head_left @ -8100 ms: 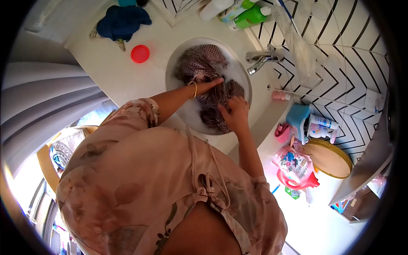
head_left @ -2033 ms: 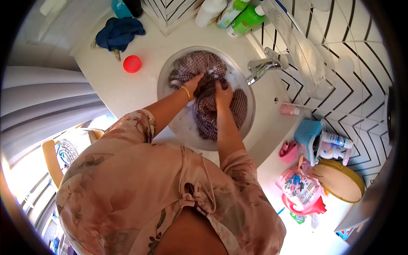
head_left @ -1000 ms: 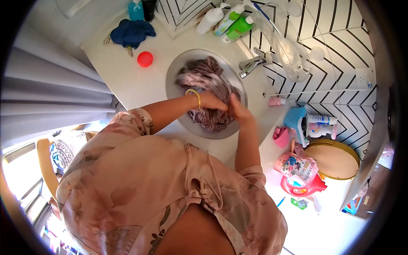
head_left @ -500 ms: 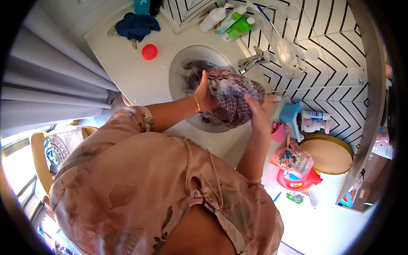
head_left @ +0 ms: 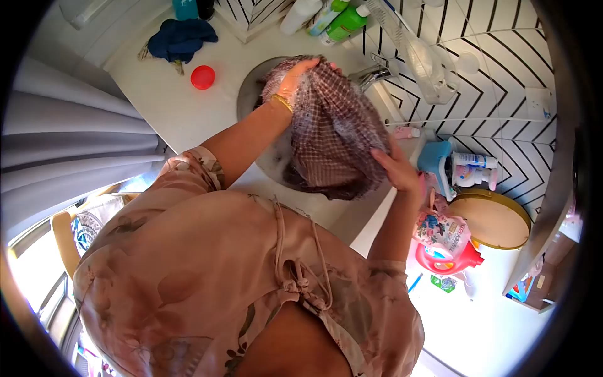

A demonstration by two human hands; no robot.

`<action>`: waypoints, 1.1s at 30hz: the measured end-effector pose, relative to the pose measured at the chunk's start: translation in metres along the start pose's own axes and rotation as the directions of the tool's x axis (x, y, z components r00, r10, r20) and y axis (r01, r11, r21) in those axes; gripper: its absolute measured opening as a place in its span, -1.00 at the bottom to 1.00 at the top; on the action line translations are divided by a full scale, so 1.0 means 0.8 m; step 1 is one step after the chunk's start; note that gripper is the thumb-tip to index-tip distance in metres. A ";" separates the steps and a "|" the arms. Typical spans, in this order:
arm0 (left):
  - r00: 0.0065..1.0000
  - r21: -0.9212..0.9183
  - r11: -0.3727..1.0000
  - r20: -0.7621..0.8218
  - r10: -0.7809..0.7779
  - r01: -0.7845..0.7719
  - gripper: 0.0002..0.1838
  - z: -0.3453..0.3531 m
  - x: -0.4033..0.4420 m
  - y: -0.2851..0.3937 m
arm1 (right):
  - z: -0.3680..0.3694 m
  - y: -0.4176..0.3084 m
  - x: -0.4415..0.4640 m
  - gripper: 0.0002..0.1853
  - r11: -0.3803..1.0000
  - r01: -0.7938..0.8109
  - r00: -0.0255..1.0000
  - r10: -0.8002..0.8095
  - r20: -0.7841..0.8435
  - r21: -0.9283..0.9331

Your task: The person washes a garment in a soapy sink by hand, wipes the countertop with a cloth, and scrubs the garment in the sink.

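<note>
A wet, soapy checked cloth (head_left: 336,132) in dark red-brown and white is spread between my hands, above the round sink (head_left: 246,94). My left hand (head_left: 298,78), with a gold bangle at the wrist, grips its upper left edge; some fingertips show behind the cloth. At its lower right edge my right hand (head_left: 397,164) holds it, thumb in front and fingers partly hidden. Sudsy water shows at the sink's left side. The cloth's lower part hangs over the near rim. Behind it, the chrome tap (head_left: 372,76) is partly covered.
A red lid (head_left: 202,77) and a dark blue cloth (head_left: 181,39) lie on the counter (head_left: 182,119) at the left. Bottles, one green (head_left: 344,25), stand behind the sink. On the right are a blue container (head_left: 434,164), a floral pouch (head_left: 443,232) and a round gold-rimmed tray (head_left: 493,220).
The checked cloth has been lifted from the sink and spread wider. My left hand has moved up toward the back of the sink, and my right hand slightly right and down.
</note>
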State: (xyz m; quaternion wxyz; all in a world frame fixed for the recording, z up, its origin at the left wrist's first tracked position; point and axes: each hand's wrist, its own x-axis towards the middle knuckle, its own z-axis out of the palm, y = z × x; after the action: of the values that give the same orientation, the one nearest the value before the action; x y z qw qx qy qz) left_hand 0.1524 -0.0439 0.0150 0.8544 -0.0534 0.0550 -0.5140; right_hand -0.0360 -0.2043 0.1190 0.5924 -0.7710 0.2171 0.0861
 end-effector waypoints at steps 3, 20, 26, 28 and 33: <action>0.976 0.499 0.864 -0.151 0.158 -0.063 -0.60 -0.094 0.017 0.028 | -0.001 0.096 0.070 -0.43 0.970 -0.187 0.981 0.176 0.081 0.154; 0.599 0.554 0.725 -0.763 0.244 0.410 -0.57 -0.319 0.040 0.016 | 0.101 0.256 0.334 -0.49 0.748 -0.346 0.896 0.443 0.037 -0.567; 0.724 0.176 0.984 -0.682 0.105 0.022 -0.56 -0.203 0.037 0.025 | 0.127 0.228 0.280 -0.55 0.999 -0.015 0.852 -0.006 -0.524 -0.036; 0.859 0.220 0.975 -0.494 0.133 -0.025 -0.53 -0.212 0.040 0.028 | 0.160 0.164 0.219 -0.63 0.880 0.268 0.787 -0.435 -0.437 -0.393; 0.815 0.254 0.967 -0.565 0.127 0.026 -0.58 -0.210 0.022 0.018 | 0.194 0.161 0.219 -0.63 0.696 0.062 0.840 -0.423 -0.339 -0.715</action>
State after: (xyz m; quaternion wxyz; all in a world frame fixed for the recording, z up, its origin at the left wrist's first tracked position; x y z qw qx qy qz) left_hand 0.1478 -0.0589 -0.1541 0.8106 0.2143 0.2472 -0.4856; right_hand 0.0828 -0.1233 -0.1061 0.2023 -0.9511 0.2024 -0.1160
